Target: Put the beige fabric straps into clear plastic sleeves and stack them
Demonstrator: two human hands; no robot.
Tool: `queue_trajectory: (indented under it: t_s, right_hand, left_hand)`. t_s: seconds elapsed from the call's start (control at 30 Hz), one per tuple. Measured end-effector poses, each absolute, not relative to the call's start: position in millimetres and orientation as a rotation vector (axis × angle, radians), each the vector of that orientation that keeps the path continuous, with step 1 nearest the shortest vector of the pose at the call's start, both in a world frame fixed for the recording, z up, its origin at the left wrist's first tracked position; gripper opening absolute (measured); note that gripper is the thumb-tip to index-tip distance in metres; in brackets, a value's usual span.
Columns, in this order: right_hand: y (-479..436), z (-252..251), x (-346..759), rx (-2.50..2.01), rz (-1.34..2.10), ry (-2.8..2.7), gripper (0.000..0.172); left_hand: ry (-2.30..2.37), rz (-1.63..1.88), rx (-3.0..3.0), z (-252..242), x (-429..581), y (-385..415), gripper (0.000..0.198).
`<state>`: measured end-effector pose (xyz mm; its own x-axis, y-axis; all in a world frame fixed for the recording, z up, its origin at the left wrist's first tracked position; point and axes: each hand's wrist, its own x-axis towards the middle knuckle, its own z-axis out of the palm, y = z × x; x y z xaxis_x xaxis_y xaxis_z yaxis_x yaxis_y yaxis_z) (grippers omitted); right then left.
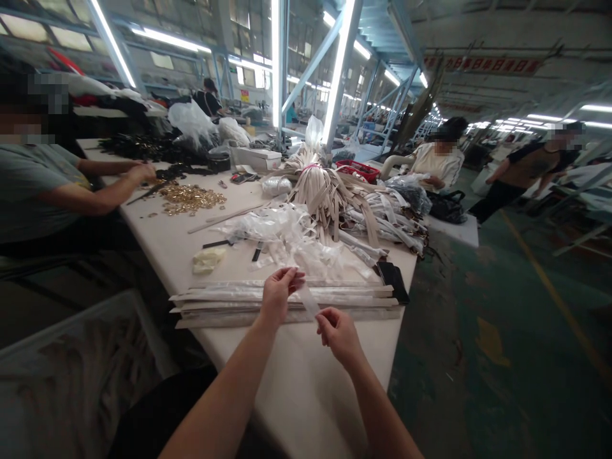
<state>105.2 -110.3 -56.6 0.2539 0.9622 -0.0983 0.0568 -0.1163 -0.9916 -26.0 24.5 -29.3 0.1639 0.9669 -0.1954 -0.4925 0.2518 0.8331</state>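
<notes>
My left hand point(280, 293) pinches the upper end of a narrow clear plastic sleeve point(307, 299). My right hand point(338, 331) pinches its lower end, so the sleeve stretches slantwise between them. Both hands hover over a flat stack of long wrapped strips point(224, 303) lying across the white table point(191, 245) near its front edge.
A heap of crumpled clear plastic point(287, 239) and a bundle of beige straps point(329, 191) lie behind the stack. A black phone point(393, 279) rests at the table's right edge. A person at the left point(57, 185) works by gold metal parts point(191, 197). Others stand at the right.
</notes>
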Motion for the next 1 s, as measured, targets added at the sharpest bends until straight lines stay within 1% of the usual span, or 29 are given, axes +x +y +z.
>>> queue_trajectory:
  t_s: [0.2,0.27,0.37,0.5,0.6,0.77,0.8,0.83,1.0]
  right_hand:
    - [-136,-43,123,-1.507,1.096,-1.194,0.018]
    - [-142,-42,133,-1.531,1.096,-1.242,0.018]
    - [-149,-44,151,-1.551,1.084,-1.282,0.023]
    - [-155,-52,179,-1.552,1.132,-1.232,0.03]
    - [-157,-59,197,-1.565,1.151,-1.149,0.034]
    - [-155,-67,213,-1.587,1.106,-1.029,0.039]
    - [-154,-68,216,-1.585,1.095,-0.998,0.04]
    - [-152,-69,219,-1.58,1.088,-0.963,0.041]
    - [-136,-72,234,-1.547,1.012,-0.804,0.047]
  left_hand:
    - [0.855,1.281,0.426,-8,-69,76,0.013]
    - [0.839,1.336,0.4,-2,-82,88,0.011]
    - [0.815,1.416,0.399,7,-100,101,0.01]
    - [0.833,1.478,0.431,12,-119,115,0.013]
    - [0.917,1.532,0.464,10,-130,125,0.02]
    - [1.021,1.576,0.624,0,-144,141,0.05]
    - [1.049,1.58,0.679,-2,-147,144,0.054]
    - [1.093,1.593,0.737,-4,-150,147,0.053]
    - [1.467,1.651,1.0,-20,-166,157,0.035]
